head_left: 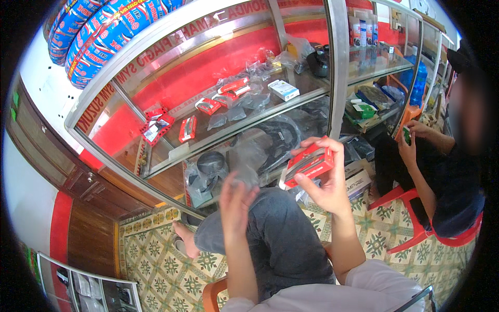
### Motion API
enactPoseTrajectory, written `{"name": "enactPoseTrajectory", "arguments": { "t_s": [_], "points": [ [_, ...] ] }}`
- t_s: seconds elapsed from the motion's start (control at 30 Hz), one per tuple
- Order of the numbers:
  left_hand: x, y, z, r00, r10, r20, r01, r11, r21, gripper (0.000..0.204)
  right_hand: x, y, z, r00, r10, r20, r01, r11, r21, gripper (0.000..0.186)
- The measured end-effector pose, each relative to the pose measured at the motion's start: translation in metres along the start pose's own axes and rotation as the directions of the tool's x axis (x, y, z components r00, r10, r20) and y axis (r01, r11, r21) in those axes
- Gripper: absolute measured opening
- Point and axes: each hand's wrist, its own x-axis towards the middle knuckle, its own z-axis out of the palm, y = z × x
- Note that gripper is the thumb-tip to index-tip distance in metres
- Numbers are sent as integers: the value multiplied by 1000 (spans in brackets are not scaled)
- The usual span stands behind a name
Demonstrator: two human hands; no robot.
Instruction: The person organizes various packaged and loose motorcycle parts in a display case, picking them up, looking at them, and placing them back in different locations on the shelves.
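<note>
My right hand (335, 184) grips a small red and white cardboard box (314, 165), its thumb on the near side and its fingers over the top. A dark curved shape is printed on the box's face. Over my knee, my left hand (236, 205) is smeared by motion. From its fingertips rises a greyish translucent plastic bag (247, 158), also blurred; its contents cannot be made out. On the glass shelf ahead lie similar red boxes (208, 106), a white and blue box (284, 90) and several clear plastic packets (236, 113).
A metal-framed glass cabinet (335, 78) spans the space before me; black parts in plastic (210, 164) fill its lower level. To the right, a person (457, 171) sits on a red plastic chair (397, 200), holding a small green item (407, 134). Wrapped tyres (119, 36) stand on top.
</note>
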Motion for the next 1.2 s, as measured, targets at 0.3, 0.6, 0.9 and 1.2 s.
{"name": "enactPoseTrajectory", "arguments": {
  "t_s": [0.3, 0.6, 0.9, 1.2],
  "points": [
    [205, 79, 40, 640, 580, 504, -506, -176, 845, 34, 1, -8, -1, 998, -54, 18, 55, 995, -80, 67],
    [283, 49, 29, 722, 523, 453, -405, -211, 889, 25, 4, -17, -3, 996, -64, 60, 74, 984, -165, 61],
    [283, 51, 37, 822, 443, 358, -265, -259, 929, 40, 7, -17, -5, 996, -78, 53, 85, 984, -155, 62],
    [160, 67, 78, 662, -78, 745, -510, 681, 525, 51, 8, 0, -4, 987, -14, -162, 0, 996, -86, 63]
  ]
}}
